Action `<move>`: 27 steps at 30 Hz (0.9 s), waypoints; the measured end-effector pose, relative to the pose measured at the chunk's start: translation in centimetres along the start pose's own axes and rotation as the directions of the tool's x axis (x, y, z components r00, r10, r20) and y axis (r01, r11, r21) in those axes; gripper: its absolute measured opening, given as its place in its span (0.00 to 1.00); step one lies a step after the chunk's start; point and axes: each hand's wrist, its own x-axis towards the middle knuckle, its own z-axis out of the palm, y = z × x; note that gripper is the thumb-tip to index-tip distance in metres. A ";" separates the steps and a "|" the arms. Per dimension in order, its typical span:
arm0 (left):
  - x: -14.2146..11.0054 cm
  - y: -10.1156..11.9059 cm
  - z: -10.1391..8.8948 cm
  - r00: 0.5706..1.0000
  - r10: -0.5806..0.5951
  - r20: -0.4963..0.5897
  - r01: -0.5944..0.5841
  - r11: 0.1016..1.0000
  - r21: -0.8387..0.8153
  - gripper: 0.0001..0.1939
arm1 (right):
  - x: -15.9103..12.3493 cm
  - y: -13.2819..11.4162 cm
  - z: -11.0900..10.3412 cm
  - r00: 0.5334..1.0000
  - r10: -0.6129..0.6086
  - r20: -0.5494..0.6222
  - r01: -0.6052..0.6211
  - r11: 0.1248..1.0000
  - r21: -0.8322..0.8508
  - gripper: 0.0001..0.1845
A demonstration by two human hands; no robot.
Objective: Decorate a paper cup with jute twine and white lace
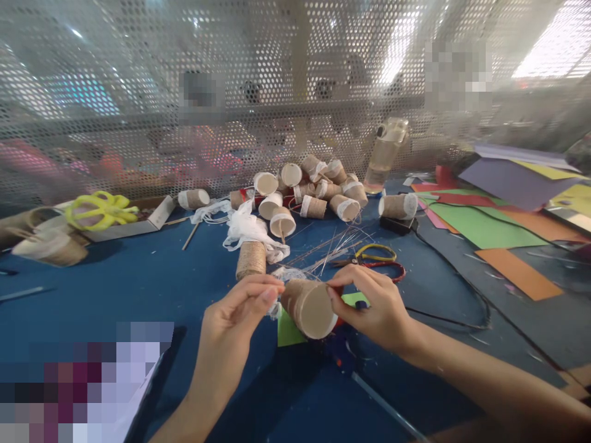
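A twine-wrapped paper cup [318, 311] lies tilted between my hands, its pale round end facing me. My left hand [237, 314] is closed in a pinch, fingertips beside the cup's left side; what they hold is too small to make out. The thumb and fingers of my right hand [376, 304] pinch at the cup's right edge. Beneath the cup is a green paper piece [289, 329]. A dark blue glue gun [341, 351] with a clear glue stick [388, 403] lies just in front. Another twine-wrapped cup [250, 259] stands behind my left hand.
Several twine-wrapped cups [315, 207] are heaped at the back beside white lace [244, 224]. Thin wires [330, 249] and scissors [376, 252] lie behind my right hand. A bottle [386, 154], black cable [452, 264] and coloured paper [484, 221] are right; a yellow flower-shaped item [99, 210] is left.
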 end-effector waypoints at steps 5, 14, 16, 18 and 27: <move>0.1 0.0 0.1 0.997 0.003 0.079 -0.013 0.993 0.116 0.13 | 0.0 0.1 -0.2 0.996 -0.093 -0.018 0.092 0.995 -0.037 0.07; -0.6 0.0 0.5 0.949 -0.036 0.314 -0.078 0.935 0.345 0.22 | -0.2 -0.1 -0.2 0.966 -0.260 0.008 0.260 0.963 -0.065 0.11; -0.5 0.2 0.5 0.951 0.015 0.308 -0.112 0.948 0.298 0.17 | 0.0 0.1 -0.3 0.956 -0.292 0.008 0.293 0.956 -0.017 0.11; -0.4 0.4 0.5 0.962 0.047 0.269 -0.117 0.961 0.250 0.12 | 0.3 0.4 -0.7 0.949 -0.315 0.010 0.314 0.949 0.026 0.12; 0.3 1.1 0.4 0.994 -0.084 -0.068 0.077 0.991 -0.107 0.13 | 0.7 1.1 -4.1 0.671 -0.215 0.710 0.198 0.974 0.108 0.23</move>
